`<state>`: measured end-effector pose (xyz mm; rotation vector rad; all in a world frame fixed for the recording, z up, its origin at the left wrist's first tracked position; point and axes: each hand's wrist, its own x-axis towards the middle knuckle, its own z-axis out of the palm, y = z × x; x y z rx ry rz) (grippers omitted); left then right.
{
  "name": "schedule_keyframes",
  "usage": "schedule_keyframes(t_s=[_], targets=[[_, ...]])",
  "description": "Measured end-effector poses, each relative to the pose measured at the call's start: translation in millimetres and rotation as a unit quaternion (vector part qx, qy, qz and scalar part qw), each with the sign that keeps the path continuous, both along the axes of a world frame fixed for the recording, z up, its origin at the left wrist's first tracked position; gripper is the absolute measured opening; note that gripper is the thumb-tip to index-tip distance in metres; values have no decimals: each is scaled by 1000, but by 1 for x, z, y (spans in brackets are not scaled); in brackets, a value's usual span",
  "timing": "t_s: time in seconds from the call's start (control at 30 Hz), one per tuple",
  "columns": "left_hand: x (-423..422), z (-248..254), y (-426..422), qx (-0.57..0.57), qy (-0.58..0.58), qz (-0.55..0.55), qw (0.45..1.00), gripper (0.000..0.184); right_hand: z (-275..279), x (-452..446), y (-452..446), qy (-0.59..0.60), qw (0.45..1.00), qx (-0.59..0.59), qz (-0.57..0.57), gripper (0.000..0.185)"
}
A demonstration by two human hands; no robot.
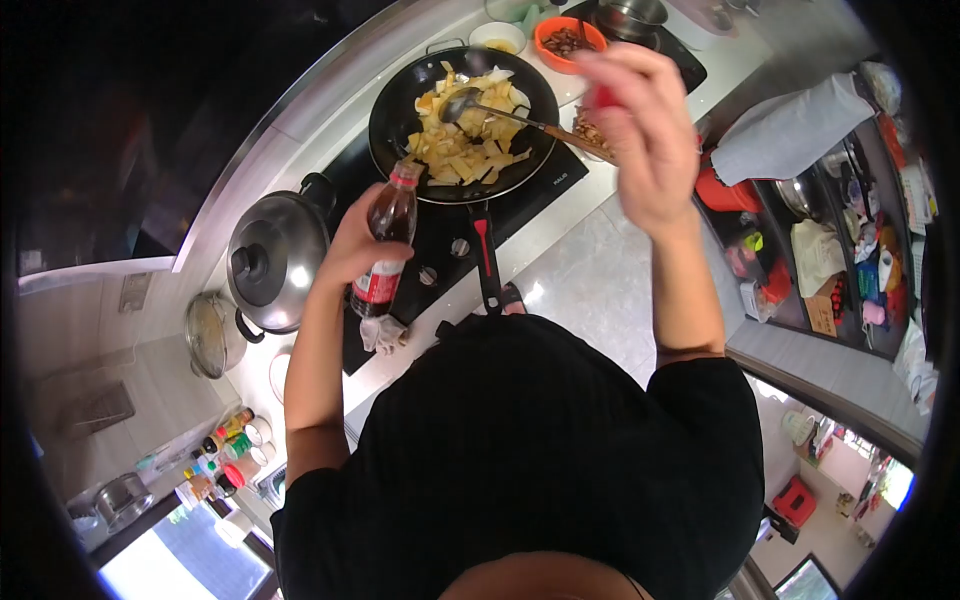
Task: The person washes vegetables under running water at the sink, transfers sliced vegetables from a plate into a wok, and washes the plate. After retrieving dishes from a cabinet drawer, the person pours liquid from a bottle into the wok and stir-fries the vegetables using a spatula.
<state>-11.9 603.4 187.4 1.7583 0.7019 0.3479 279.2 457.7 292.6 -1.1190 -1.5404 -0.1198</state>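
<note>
My left hand (362, 240) is wrapped round a bottle of dark liquid (392, 215) with a red label, upright at the near left edge of the wok. The black wok (388, 145) sits on the stove and holds pale yellow sliced food (465, 155). A metal ladle (462, 103) rests in the food, its wooden handle pointing right. Raised right of the wok, my right hand (650, 130) is blurred, with something red between its fingers and thumb, perhaps a cap. The bottle's mouth is near the wok rim.
An orange bowl (543, 47) of dark pieces and a white bowl (497, 32) stand behind the wok. To the left are a lidded steel pot (290, 250) and a glass-lidded pot (207, 335). The wok's handle (486, 262) points toward my body. Shelves (800, 240) stand at right.
</note>
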Motion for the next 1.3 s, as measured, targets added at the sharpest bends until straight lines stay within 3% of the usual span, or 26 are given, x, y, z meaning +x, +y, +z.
schedule_keyframes(t_s=[0.1,0.2,0.43,0.53,0.63,1.03,1.13,1.27,1.3], targets=[[12,-14,16,88,73,9,993,58,-22,37,-15,40,998,-11,-55,28],[13,-38,36,100,181,-25,978,83,-37,58,-29,47,993,-46,-102,29],[16,-55,45,130,222,0,966,76,-49,76,-46,127,982,-75,-122,31],[17,-61,43,165,197,35,966,60,-50,78,-48,138,979,-88,-122,31],[22,-51,46,124,282,17,951,78,-52,79,-49,146,978,-97,-114,31],[22,-54,46,140,193,21,971,68,-56,70,-48,175,971,-126,-105,30],[18,-63,45,174,62,41,982,63,-66,57,-36,263,953,-137,-56,28],[17,-46,24,118,-8,87,989,70,-65,13,-2,103,976,-191,-12,36],[15,-42,17,146,-39,85,985,71,-60,-5,10,108,971,-208,35,37]])
